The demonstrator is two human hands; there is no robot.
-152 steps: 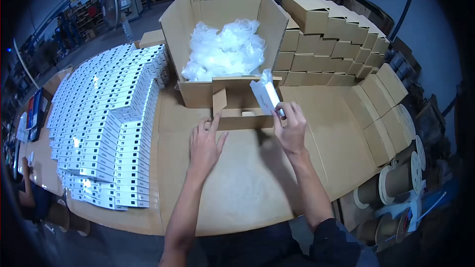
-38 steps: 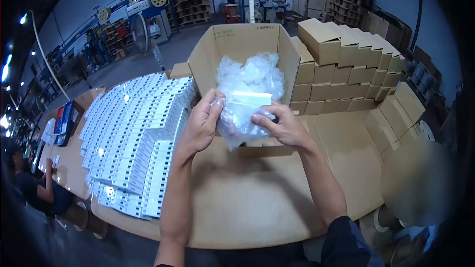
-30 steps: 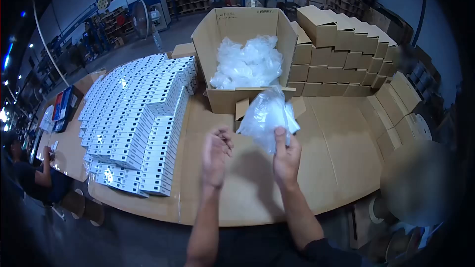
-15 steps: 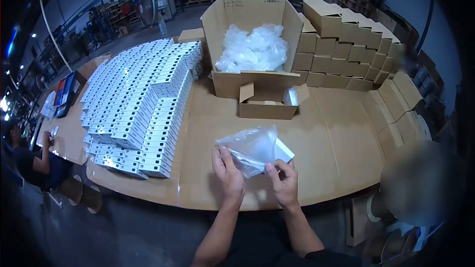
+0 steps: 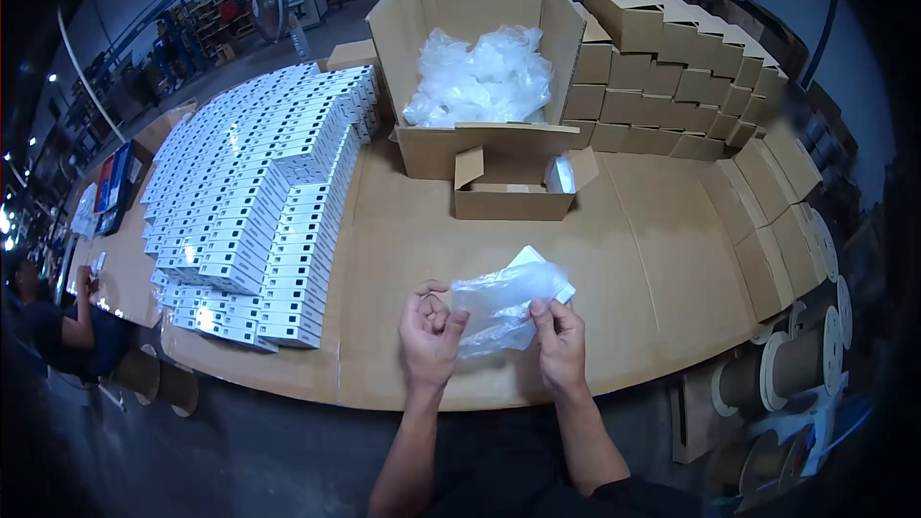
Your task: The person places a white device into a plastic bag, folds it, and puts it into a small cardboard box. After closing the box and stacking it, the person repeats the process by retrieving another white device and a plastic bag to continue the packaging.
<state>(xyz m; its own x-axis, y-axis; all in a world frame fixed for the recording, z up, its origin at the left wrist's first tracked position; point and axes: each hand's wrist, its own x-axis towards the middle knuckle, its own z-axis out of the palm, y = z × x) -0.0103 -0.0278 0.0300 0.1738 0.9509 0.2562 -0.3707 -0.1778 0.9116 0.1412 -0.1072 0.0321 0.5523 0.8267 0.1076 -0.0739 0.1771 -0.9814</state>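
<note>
A clear plastic bag is stretched between my two hands above the cardboard-covered table. Behind it a small white box partly shows at the top and right; the bag hides the rest. My left hand is closed at the bag's left edge, its fingers curled and the thumb against the film. On the right side, my right hand pinches the bag with the thumb in front, the fingers behind by the white box. An open small carton stands beyond my hands with a plastic-wrapped item in its right end.
A large carton of plastic bags stands at the back. White boxes are stacked at left, brown cartons at back right. Spools stand right of the table. Another person sits at far left.
The bag has been spread flatter and wider between my hands. The white box has shifted behind it, its corner now showing above. My left hand has moved slightly left and its fingers have curled.
</note>
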